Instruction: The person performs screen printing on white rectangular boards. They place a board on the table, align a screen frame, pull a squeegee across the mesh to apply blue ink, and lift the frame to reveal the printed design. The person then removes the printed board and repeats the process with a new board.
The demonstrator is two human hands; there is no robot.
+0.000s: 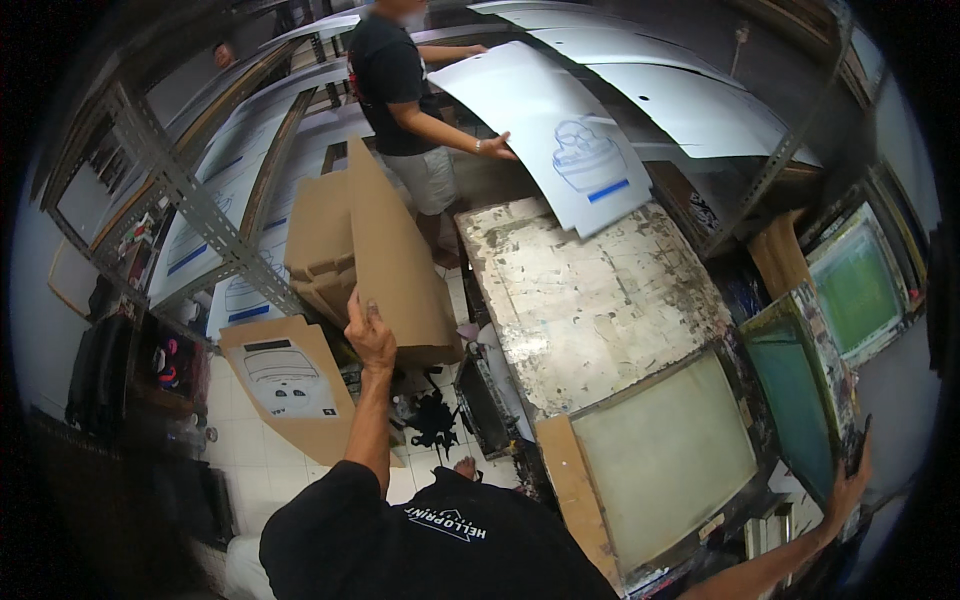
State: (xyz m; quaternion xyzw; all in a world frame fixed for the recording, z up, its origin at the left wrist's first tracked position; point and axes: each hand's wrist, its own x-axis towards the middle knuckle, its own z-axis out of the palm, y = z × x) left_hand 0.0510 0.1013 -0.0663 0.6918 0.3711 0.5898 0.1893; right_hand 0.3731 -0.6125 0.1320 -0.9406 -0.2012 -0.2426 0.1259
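Note:
My left hand point(370, 336) grips the near edge of a large brown cardboard sheet point(400, 270), which stands on its side beside a stack of folded cardboard point(318, 235). Off to the far right, my right hand point(850, 487) is closed at the near corner of a dark-framed printing screen point(790, 385) with green mesh, which leans beside the table. Between my arms lies another screen point(668, 455) with pale mesh, on the near part of the paint-stained worktable point(590, 300). A wooden strip point(580, 490) runs along its left side.
Across the table a person point(400, 110) holds a white sheet point(545, 130) printed in blue. Metal racks point(185, 185) with printed sheets stand at left, and white sheets point(690, 100) lie on shelves behind. A printed cardboard piece point(290, 385) and black rags point(433, 418) are low by the floor.

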